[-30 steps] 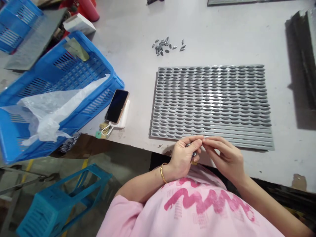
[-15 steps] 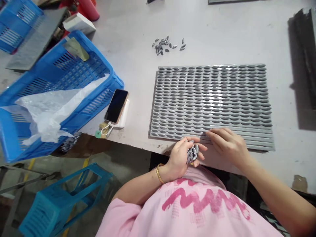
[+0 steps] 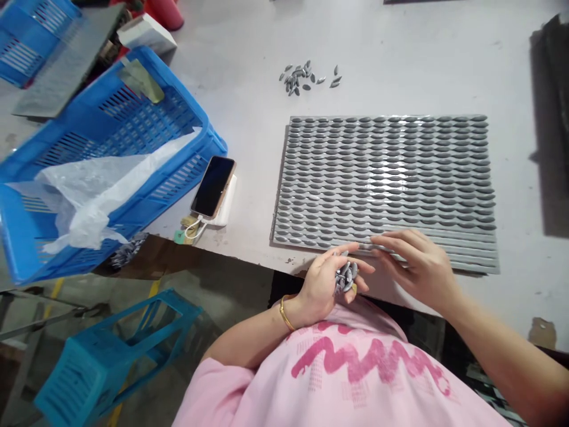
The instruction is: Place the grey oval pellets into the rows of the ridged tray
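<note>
My left hand (image 3: 322, 279) is cupped palm-up at the table edge, holding a small heap of grey, pointed-oval pieces (image 3: 346, 277). Its index finger stretches toward my right hand (image 3: 415, 261). The right thumb and fingertips come together at the near edge of a flat grey board (image 3: 475, 261), close to the left index tip. Whatever lies between those right fingertips is too small to make out. Rows of the same oval pieces cover most of the board; bare grooved strips show at its near right part, beside my right hand.
Loose oval pieces (image 3: 299, 78) lie beyond the board. To the left are a blue basket (image 3: 178, 98) with a plastic bag (image 3: 102, 178), and a phone (image 3: 213, 187) on a white block with a cable. A blue stool (image 3: 93, 362) stands below. Dark stacked sheets (image 3: 553, 118) sit far right.
My left index finger has stretched out toward the right fingertips. The right thumb has moved a little away from the index finger. The view has shifted slightly.
</note>
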Demonstrator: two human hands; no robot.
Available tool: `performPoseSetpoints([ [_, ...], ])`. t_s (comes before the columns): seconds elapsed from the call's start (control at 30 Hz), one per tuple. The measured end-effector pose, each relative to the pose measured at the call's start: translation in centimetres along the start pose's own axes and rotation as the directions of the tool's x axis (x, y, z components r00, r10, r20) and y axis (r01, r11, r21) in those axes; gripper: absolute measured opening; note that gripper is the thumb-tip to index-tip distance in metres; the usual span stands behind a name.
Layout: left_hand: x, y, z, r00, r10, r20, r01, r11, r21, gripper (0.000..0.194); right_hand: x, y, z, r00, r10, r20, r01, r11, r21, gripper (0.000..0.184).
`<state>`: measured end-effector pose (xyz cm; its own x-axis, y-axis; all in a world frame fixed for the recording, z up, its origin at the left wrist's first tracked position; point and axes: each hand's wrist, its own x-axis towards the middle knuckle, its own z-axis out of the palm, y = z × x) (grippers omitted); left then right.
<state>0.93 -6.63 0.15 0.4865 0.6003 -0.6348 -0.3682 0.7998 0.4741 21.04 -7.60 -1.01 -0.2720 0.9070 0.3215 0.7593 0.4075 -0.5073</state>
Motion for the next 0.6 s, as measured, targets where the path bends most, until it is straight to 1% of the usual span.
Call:
performPoseSetpoints([
  [0.07,0.0,-0.1,0.0,1.000,0.017,0.005,-0.017,0.999,0.030,0.050,0.7,-1.8,0.0,0.994,0.078,0.079,-0.092,0.976,0.198,0.025],
  [0.1,-0.1,-0.2,-0.1,1.000,0.025,0.017,-0.026,0.999,0.045,0.050,1.0,-2.5,0.1,0.987,0.102,0.125,-0.131,0.959,0.252,0.025],
  [0.2,-0.1,-0.3,-0.4,0.997,0.036,0.073,-0.042,0.995,0.088,0.049,1.7,-3.7,0.5,0.965,0.146,0.219,-0.213,0.922,0.324,0.019],
  [0.3,-0.2,-0.4,-0.8,0.996,0.028,0.087,-0.037,0.994,0.099,0.050,1.9,-3.7,0.9,0.937,0.182,0.297,-0.293,0.874,0.388,0.015],
  [0.4,-0.5,-0.4,-1.2,0.996,0.056,0.076,-0.064,0.993,0.104,0.049,1.4,-3.2,1.3,0.916,0.273,0.293,-0.383,0.814,0.438,0.013],
  [0.5,-0.8,-0.2,-1.5,0.995,0.102,0.018,-0.104,0.984,0.148,0.037,0.9,-3.1,1.6,0.892,0.355,0.281,-0.451,0.749,0.485,0.014],
  [0.57,-1.0,0.1,-1.6,0.994,0.101,-0.031,-0.094,0.978,0.188,0.029,0.5,-3.3,1.8,0.897,0.353,0.267,-0.442,0.749,0.494,0.013],
  [0.6,-1.0,0.2,-1.6,0.995,0.089,-0.047,-0.078,0.975,0.206,0.028,0.4,-3.5,1.9,0.912,0.334,0.240,-0.410,0.773,0.484,0.011],
])
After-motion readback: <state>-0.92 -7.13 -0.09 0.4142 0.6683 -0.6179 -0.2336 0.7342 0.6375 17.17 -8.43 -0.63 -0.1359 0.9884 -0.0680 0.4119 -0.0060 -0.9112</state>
